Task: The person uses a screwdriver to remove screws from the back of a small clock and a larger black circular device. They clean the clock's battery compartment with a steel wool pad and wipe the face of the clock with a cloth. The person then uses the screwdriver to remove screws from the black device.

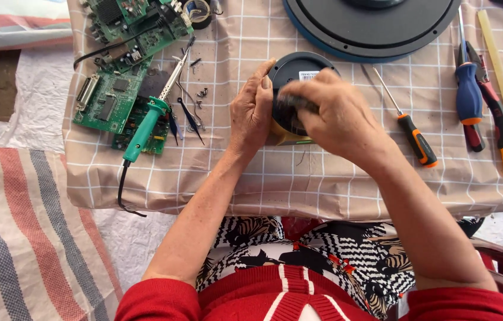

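Observation:
A small round black device (pixel 296 70) with a yellowish base stands on the checked tablecloth (pixel 334 184) in front of me. My left hand (pixel 251 110) cups its left side, thumb up along the rim. My right hand (pixel 334 116) lies over its top with the fingers curled down onto it; what the fingers pinch is blurred. A white sticker shows on the device's upper face.
Green circuit boards (pixel 109 98) and a green-handled soldering iron (pixel 147 125) lie at left, with small screws nearby. An orange-and-black screwdriver (pixel 412 137) lies right of my hands. More screwdrivers and pliers (pixel 477 101) sit far right. A large round black disc (pixel 376 27) lies behind.

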